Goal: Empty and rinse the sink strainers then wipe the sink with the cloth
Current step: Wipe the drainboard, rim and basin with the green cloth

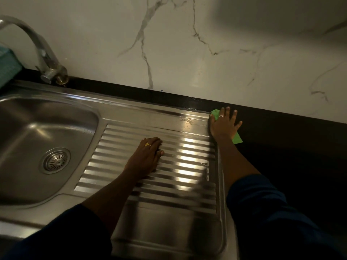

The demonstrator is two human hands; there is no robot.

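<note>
nearest, two dark sleeves reach out over the steel sink. the left hand lies palm down on the ribbed drainboard, fingers close together and curled slightly at the tips, holding nothing; it looks placed there as a prop, to steady the body while the other arm stretches. left of it the bowl sits bare, with one strainer seated in the drain, so the emptying and rinsing seem done.

farther and to the right, the right hand is spread wide and flat on the green cloth, pinning it under the palm rather than pinching it. the cloth lies at the far right corner of the drainboard, over the rim and onto the black counter; flat pressure suits wiping an edge.

at the far left stands the tap, against the marble wall.
</note>
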